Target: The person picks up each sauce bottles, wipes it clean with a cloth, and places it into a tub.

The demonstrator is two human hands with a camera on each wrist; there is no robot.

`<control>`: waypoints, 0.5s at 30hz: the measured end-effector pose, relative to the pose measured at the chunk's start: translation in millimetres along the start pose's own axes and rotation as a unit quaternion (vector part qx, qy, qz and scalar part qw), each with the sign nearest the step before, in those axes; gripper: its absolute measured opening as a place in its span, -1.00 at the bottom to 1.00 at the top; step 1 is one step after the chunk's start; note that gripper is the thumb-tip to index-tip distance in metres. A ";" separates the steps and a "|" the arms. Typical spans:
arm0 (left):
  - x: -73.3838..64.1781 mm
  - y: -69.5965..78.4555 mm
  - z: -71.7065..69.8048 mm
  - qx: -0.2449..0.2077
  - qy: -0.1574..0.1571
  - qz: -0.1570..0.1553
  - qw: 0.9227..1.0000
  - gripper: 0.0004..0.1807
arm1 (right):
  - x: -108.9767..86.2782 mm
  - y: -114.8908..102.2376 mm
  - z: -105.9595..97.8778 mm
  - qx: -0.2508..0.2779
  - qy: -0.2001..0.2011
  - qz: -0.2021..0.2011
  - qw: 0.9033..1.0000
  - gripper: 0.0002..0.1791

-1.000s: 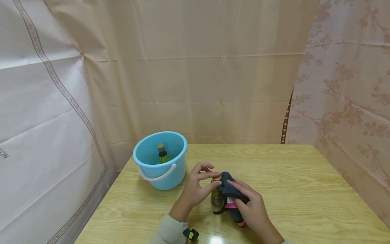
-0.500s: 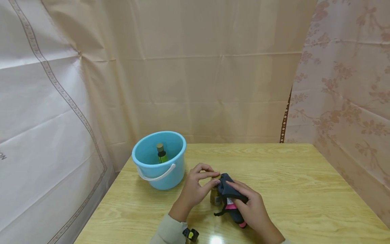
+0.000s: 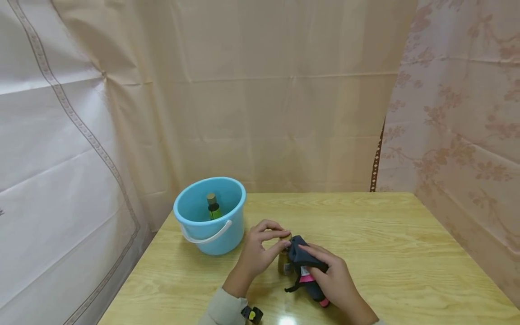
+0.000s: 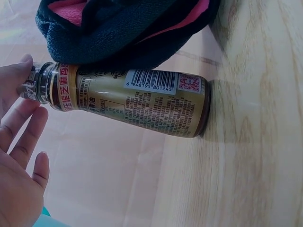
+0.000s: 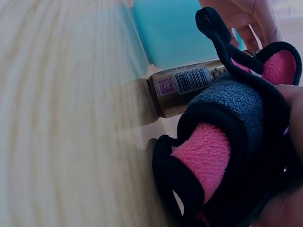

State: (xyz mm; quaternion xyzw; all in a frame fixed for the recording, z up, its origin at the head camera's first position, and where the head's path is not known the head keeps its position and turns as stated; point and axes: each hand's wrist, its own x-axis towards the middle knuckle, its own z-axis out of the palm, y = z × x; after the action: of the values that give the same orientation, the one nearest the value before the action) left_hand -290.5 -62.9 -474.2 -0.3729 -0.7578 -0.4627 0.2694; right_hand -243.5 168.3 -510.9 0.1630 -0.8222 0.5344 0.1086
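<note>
A small brown glass bottle (image 3: 284, 264) with a gold label stands upright on the wooden worktop (image 3: 386, 253), near its front edge and just right of a light blue bucket (image 3: 210, 215). The left hand (image 3: 257, 253) is positioned at the bottle's top: thumb and fingers are curled round the cap, pinching it, as the head view shows; the left wrist view shows a fingertip against the cap and the remaining fingers (image 4: 26, 142) lying relaxed below it. The right hand (image 3: 331, 282) holds a dark fleece cloth (image 3: 304, 266) with pink lining, its fingers curled over the cloth, and presses it against the right side of the bottle. The right wrist view shows the cloth (image 5: 227, 142) bunched in the grip, touching the bottle (image 5: 189, 87) beside the barcode, with the bucket wall (image 5: 170, 30) behind. The barcode and printed text on the label (image 4: 142, 101) face the left wrist camera. A second bottle (image 3: 213, 207) with a green label and tan cap stands inside the bucket. The bucket's white handle (image 3: 207, 232) hangs down its front. Beige curtains (image 3: 284, 90) enclose the worktop on three sides.
</note>
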 end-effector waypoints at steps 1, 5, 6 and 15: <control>-0.2 0.3 -0.2 0.000 0.000 -0.001 1.000 -0.79 | 0.0 0.4 0.2 0.001 -0.002 0.005 1.000 -0.45; -0.7 0.9 -0.8 0.001 0.001 -0.004 1.000 -0.78 | 0.2 2.4 1.4 -0.011 -0.022 0.027 0.999 -0.45; -0.7 0.9 -1.0 0.001 0.002 -0.004 1.000 -0.78 | 0.5 2.9 1.6 -0.015 -0.028 0.031 0.999 -0.44; -1.2 -1.4 -0.8 -0.001 0.005 0.002 1.000 -0.77 | -0.2 5.5 0.5 -0.033 -0.062 0.052 0.996 -0.49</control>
State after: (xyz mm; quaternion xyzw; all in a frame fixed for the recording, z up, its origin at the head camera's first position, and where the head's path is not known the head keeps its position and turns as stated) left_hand -290.9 -64.4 -475.4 -0.3724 -0.7552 -0.4646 0.2741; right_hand -245.5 169.8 -515.8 0.1493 -0.8517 0.5010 0.0353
